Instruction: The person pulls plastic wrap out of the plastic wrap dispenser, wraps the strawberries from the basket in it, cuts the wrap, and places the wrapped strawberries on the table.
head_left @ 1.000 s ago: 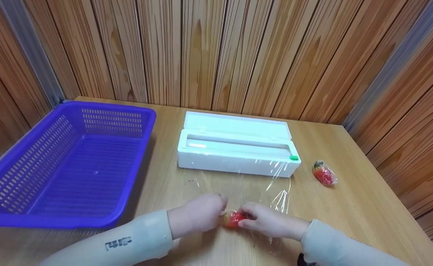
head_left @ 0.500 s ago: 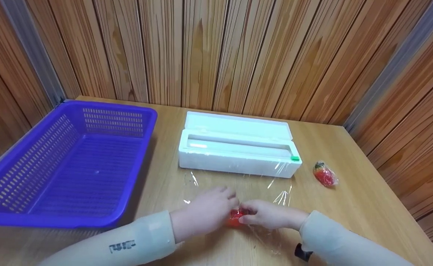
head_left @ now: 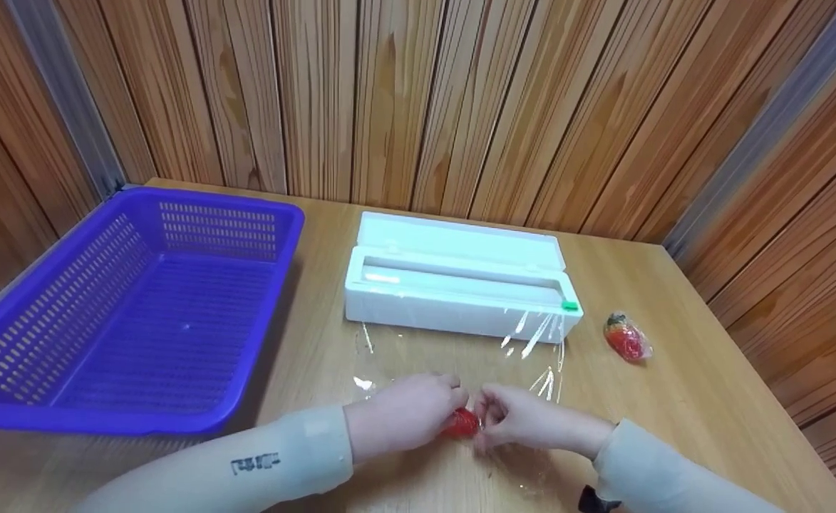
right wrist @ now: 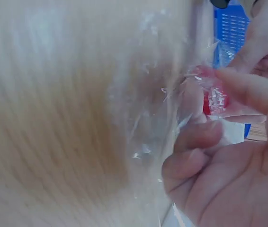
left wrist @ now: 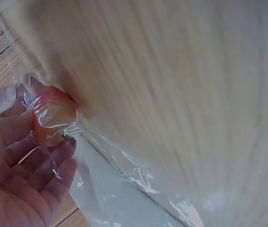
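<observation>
A small red and yellow fruit (left wrist: 53, 116) lies in clear plastic wrap near the table's front. My left hand (head_left: 414, 413) grips it from the left, its thumb and fingers around the wrapped fruit in the left wrist view. From the other side my right hand (head_left: 524, 420) pinches the plastic wrap (right wrist: 146, 109) at the fruit's right end, fingers curled in the right wrist view. The wrap stretches back from the fruit to a white dispenser box (head_left: 453, 306), whose lid stands raised. Both hands hide part of the fruit in the head view.
Another wrapped red fruit (head_left: 626, 338) with a green top lies to the right of the box. A large purple basket (head_left: 291, 235) stands on the left. Behind the wooden table (head_left: 681, 399) rises a wood-panelled wall (head_left: 389, 100).
The left hand has closed over more of the fruit and shifted slightly right. The right hand has moved off the fruit's side to the wrap at its right end.
</observation>
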The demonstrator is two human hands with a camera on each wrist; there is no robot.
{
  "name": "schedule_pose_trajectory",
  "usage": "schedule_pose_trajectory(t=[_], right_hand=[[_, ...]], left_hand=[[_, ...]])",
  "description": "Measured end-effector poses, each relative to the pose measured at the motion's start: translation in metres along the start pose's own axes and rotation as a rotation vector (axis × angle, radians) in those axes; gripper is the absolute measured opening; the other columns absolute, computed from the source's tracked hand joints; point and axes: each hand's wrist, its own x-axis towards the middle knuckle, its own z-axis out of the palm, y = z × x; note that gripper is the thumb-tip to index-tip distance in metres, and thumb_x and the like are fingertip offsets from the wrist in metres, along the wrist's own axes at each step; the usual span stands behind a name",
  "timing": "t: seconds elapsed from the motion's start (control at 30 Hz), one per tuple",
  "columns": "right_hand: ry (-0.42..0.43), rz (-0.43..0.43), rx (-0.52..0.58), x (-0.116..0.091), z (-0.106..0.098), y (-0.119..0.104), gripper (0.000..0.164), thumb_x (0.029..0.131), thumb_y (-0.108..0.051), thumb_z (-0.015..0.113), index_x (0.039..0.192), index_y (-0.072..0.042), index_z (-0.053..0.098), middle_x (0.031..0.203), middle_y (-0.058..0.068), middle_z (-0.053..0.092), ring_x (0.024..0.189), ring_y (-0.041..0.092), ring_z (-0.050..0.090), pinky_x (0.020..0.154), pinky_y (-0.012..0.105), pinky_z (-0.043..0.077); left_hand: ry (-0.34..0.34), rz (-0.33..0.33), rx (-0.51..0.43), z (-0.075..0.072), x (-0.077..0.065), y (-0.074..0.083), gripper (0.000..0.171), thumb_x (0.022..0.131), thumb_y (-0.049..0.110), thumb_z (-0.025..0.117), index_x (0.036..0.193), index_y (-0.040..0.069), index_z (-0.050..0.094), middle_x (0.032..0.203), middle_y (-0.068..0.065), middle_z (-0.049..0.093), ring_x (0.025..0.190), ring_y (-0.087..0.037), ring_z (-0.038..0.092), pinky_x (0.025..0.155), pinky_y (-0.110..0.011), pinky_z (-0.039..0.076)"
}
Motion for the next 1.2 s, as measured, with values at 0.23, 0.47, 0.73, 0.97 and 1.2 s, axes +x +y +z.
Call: schedule_pose_trajectory(t=[0.23, 0.47, 0.73, 0.97, 1.2], right_hand=[[-0.052, 0.013, -0.283, -0.014, -0.008, 0.006, 0.016, 0.071, -0.014, 0.068, 0.080, -0.014, 0.056, 0.066, -0.005, 0.049, 0.060, 0.007, 0.045, 0.053, 0.020, 0.038], [0.005, -0.016, -0.497, -0.025, -0.008, 0.014, 0.014, 0.075, -0.012, 0.065, 0.079, -0.020, 0.054, 0.071, -0.009, 0.050, 0.064, 0.003, 0.045, 0.056, 0.019, 0.039], [0.206, -0.048, -0.522, -0.039, -0.010, 0.021, 0.010, 0.080, -0.022, 0.059, 0.076, -0.019, 0.051, 0.067, -0.010, 0.047, 0.062, 0.003, 0.042, 0.053, 0.019, 0.036], [0.257, -0.122, -0.692, -0.041, 0.004, 0.021, 0.016, 0.079, -0.036, 0.060, 0.074, -0.023, 0.053, 0.066, -0.013, 0.045, 0.061, 0.002, 0.039, 0.053, 0.018, 0.033], [0.243, 0.092, -0.394, -0.034, -0.015, 0.019, 0.008, 0.085, -0.019, 0.052, 0.077, -0.016, 0.051, 0.069, -0.004, 0.048, 0.061, 0.008, 0.045, 0.052, 0.022, 0.038]], left_hand=[[0.034, -0.006, 0.013, 0.002, -0.002, -0.002, 0.017, 0.082, 0.023, 0.060, 0.098, 0.017, 0.059, 0.092, 0.002, 0.059, 0.073, -0.011, 0.056, 0.069, -0.023, 0.049], [0.012, -0.027, -0.017, 0.002, -0.002, -0.003, 0.020, 0.080, 0.023, 0.062, 0.099, 0.019, 0.058, 0.088, 0.003, 0.058, 0.071, -0.009, 0.053, 0.068, -0.022, 0.048], [0.048, -0.012, 0.023, 0.003, -0.001, -0.004, 0.017, 0.080, 0.020, 0.062, 0.096, 0.016, 0.058, 0.085, 0.002, 0.056, 0.068, -0.009, 0.050, 0.063, -0.020, 0.046], [0.062, -0.002, 0.041, 0.003, 0.001, -0.004, 0.012, 0.082, 0.020, 0.059, 0.093, 0.017, 0.058, 0.083, 0.004, 0.055, 0.067, -0.008, 0.049, 0.062, -0.020, 0.045], [0.025, -0.040, -0.003, 0.001, 0.003, -0.005, 0.020, 0.079, 0.019, 0.063, 0.098, 0.017, 0.058, 0.087, 0.003, 0.058, 0.073, -0.009, 0.052, 0.068, -0.021, 0.048]])
